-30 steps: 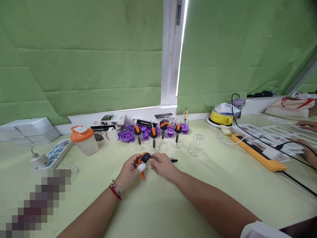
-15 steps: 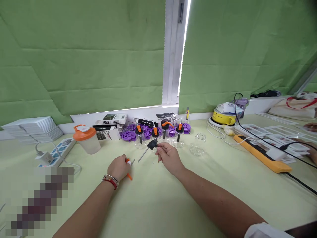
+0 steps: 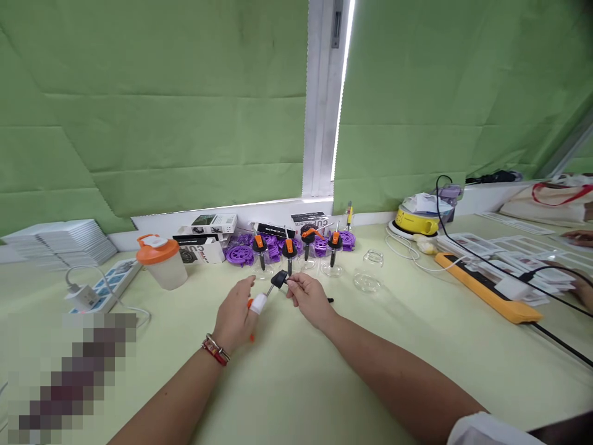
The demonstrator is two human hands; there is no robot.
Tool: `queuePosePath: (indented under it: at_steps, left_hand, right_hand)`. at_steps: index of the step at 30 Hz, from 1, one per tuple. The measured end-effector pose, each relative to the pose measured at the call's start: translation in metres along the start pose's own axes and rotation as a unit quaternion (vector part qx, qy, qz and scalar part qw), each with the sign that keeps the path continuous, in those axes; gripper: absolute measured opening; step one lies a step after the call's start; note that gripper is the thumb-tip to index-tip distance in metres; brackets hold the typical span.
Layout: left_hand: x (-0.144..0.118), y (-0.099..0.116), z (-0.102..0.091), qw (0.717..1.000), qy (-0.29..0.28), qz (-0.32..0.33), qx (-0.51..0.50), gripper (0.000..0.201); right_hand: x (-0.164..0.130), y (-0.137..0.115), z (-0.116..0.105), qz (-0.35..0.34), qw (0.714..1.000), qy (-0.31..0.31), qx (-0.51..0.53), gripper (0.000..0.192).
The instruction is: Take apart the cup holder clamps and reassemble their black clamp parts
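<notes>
My left hand [image 3: 236, 312] is closed around an orange-and-white piece [image 3: 258, 303], which looks like a crank handle. Its white end sits on a thin metal rod that runs up to a small black part [image 3: 278, 279]. With thumb and fingertips, my right hand [image 3: 307, 298] pinches that black part from the right. A dark tip [image 3: 330, 300] shows past the right hand; whether it joins the black part is hidden. Just behind stand several glass jars, among them one jar [image 3: 332, 269] with a black top and orange lever [image 3: 336, 237].
Purple plastic pieces [image 3: 239, 254] and boxes [image 3: 204, 250] line the wall. An uncovered glass jar [image 3: 369, 272] stands right of centre. An orange-lidded shaker [image 3: 162, 262] and power strip [image 3: 113, 279] are left; a yellow-black power strip [image 3: 486, 290] and cables are right, near another person's hand [image 3: 579, 237].
My left hand has moved right and up, bringing the orange-and-white piece onto the metal rod. The right hand has shifted slightly left and still holds the black part.
</notes>
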State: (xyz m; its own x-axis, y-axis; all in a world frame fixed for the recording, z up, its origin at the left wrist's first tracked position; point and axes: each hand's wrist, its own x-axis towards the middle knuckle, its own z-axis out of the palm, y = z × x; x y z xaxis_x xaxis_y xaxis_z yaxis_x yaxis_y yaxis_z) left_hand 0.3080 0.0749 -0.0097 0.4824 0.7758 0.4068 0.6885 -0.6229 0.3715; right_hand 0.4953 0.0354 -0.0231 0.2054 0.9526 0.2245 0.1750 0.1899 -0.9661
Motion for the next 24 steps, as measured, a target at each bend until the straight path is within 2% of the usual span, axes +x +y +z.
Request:
queuePosePath:
  at_steps: [3,4,5,7,9,10,12,14,17,21,24]
  left_hand:
    - [-0.003,0.007,0.006,0.994,-0.06,0.01,-0.087,0.054]
    - [-0.002,0.007,0.008,0.993,-0.063,0.002,-0.102,0.053]
    - [-0.001,0.006,0.008,0.993,-0.051,-0.011,-0.109,0.052]
    - [0.004,-0.003,0.003,0.994,0.007,-0.053,-0.098,0.054]
    - [0.011,-0.016,-0.007,0.99,0.047,-0.126,-0.049,0.062]
    - [0.014,-0.025,-0.012,0.985,0.046,-0.166,-0.013,0.064]
    - [0.019,-0.042,-0.023,0.972,-0.004,-0.226,0.065,0.062]
    - [0.023,-0.057,-0.032,0.95,-0.073,-0.273,0.133,0.057]
    - [0.024,-0.071,-0.039,0.929,-0.107,-0.311,0.169,0.046]
    - [0.022,-0.071,-0.041,0.916,-0.144,-0.315,0.202,0.036]
    - [0.019,-0.061,-0.037,0.915,-0.148,-0.297,0.232,0.038]
  right_hand:
    - [0.0,0.002,0.007,-0.01,0.999,-0.047,-0.015,0.025]
    - [0.001,0.001,0.007,-0.015,0.998,-0.06,-0.025,0.027]
    - [0.002,0.0,0.005,-0.018,0.997,-0.065,-0.038,0.03]
    - [0.005,-0.002,-0.006,-0.025,0.995,-0.041,-0.085,0.033]
    - [0.008,-0.004,-0.021,-0.027,0.985,0.011,-0.172,0.03]
    - [0.01,-0.004,-0.029,-0.023,0.971,0.027,-0.235,0.028]
    - [0.013,-0.004,-0.042,-0.013,0.93,0.025,-0.366,0.028]
    - [0.015,-0.002,-0.047,0.001,0.892,-0.001,-0.452,0.027]
    - [0.017,0.002,-0.043,0.015,0.867,-0.027,-0.497,0.023]
    - [0.02,0.004,-0.031,0.021,0.838,-0.049,-0.542,0.02]
    - [0.023,0.001,-0.025,0.03,0.822,-0.066,-0.566,0.018]
